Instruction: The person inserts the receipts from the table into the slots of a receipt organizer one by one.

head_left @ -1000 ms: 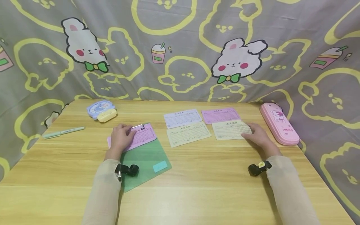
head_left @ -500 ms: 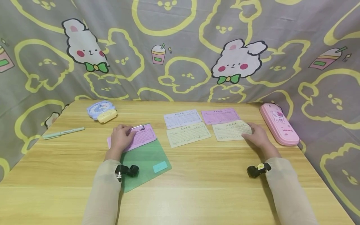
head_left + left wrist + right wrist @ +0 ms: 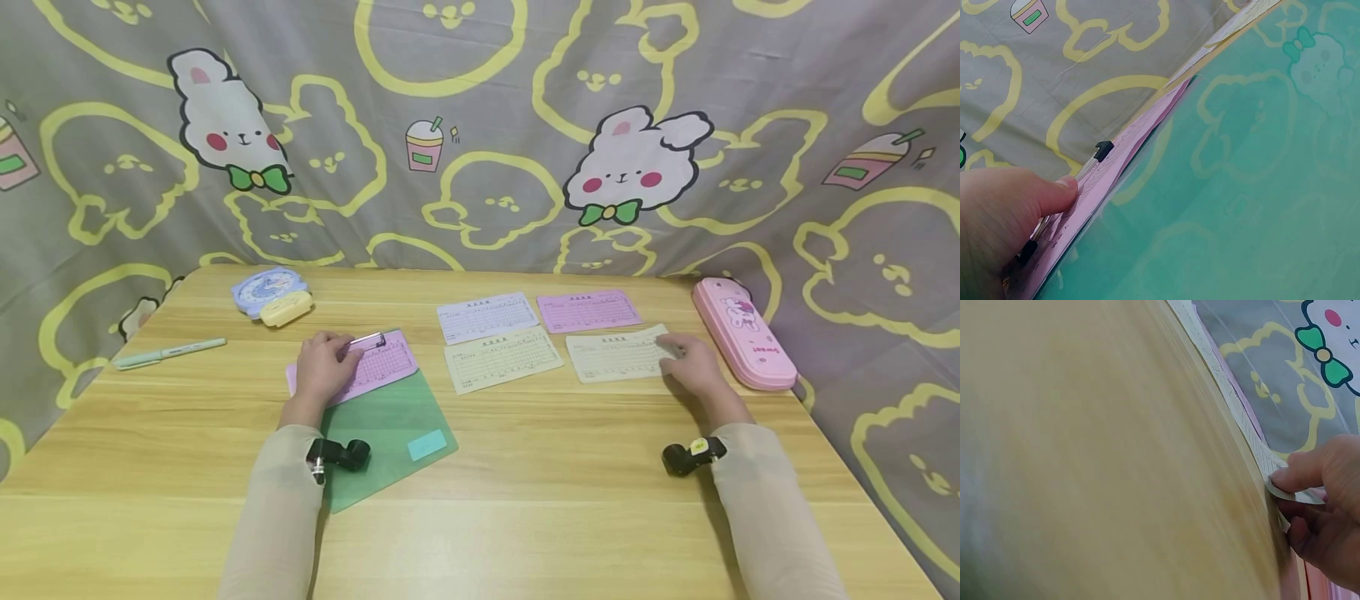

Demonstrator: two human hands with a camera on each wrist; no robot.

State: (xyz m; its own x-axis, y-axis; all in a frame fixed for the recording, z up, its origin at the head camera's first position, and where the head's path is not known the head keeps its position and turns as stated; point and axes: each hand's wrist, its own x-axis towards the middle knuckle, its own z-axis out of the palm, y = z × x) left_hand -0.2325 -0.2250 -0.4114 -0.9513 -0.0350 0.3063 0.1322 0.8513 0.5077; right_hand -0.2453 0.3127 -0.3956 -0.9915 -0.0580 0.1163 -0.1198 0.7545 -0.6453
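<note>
On the right, my right hand [image 3: 693, 364] pinches the right edge of a cream printed paper slip [image 3: 617, 357]. In the right wrist view the paper's edge [image 3: 1294, 496] curls between thumb and fingers. My left hand [image 3: 322, 371] holds the metal clip [image 3: 367, 340] of a green clipboard [image 3: 390, 433], thumb along the clip in the left wrist view [image 3: 1057, 197]. A pink printed slip [image 3: 386, 367] lies under that clip; the hand hides its left part. Beside the cream slip lie a second cream slip [image 3: 504, 360], a bluish-white slip [image 3: 487, 317] and another pink slip [image 3: 588, 311].
A pink pencil case [image 3: 745, 333] lies at the right edge of the wooden table [image 3: 525, 508]. At the left are a light green pen [image 3: 171, 354], a blue round item [image 3: 268, 289] and a yellow one [image 3: 287, 309]. A patterned curtain [image 3: 480, 83] hangs behind.
The cream slip in my right hand has slid slightly toward me and its right side looks flatter. It now stands clear of the pink slip behind. The left hand stays in place.
</note>
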